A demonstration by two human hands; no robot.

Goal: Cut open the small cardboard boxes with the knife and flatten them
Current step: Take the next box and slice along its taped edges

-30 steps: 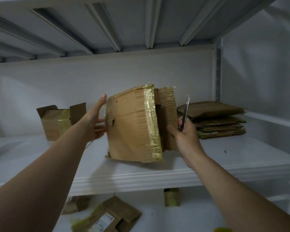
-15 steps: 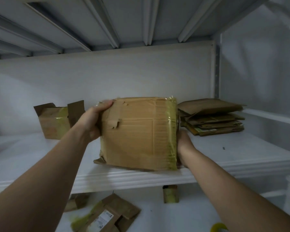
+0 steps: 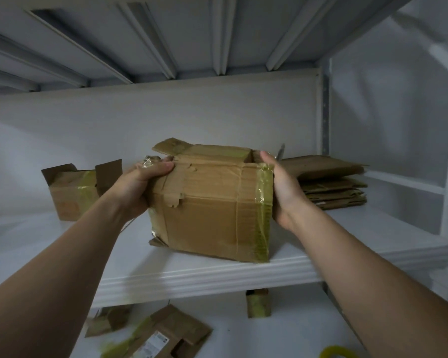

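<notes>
A brown cardboard box [image 3: 212,208] with yellowish tape stands on the white shelf [image 3: 192,277], its top flaps partly open. My left hand [image 3: 140,187] grips its upper left corner, fingers curled over the top edge. My right hand [image 3: 282,187] presses against the box's right side. The tip of the knife [image 3: 280,150] sticks up behind that hand, which holds it; the handle is hidden.
A pile of flattened cardboard [image 3: 329,182] lies at the back right of the shelf. Another small box [image 3: 75,192] with open flaps stands at the back left. On the lower level lie cardboard pieces [image 3: 166,334], a small taped box [image 3: 258,303] and a yellow tape roll [image 3: 339,353].
The box has been turned from standing on edge to sitting upright on the shelf, with its open flaps on top. Both hands shifted to its upper corners; the knife went behind the box.
</notes>
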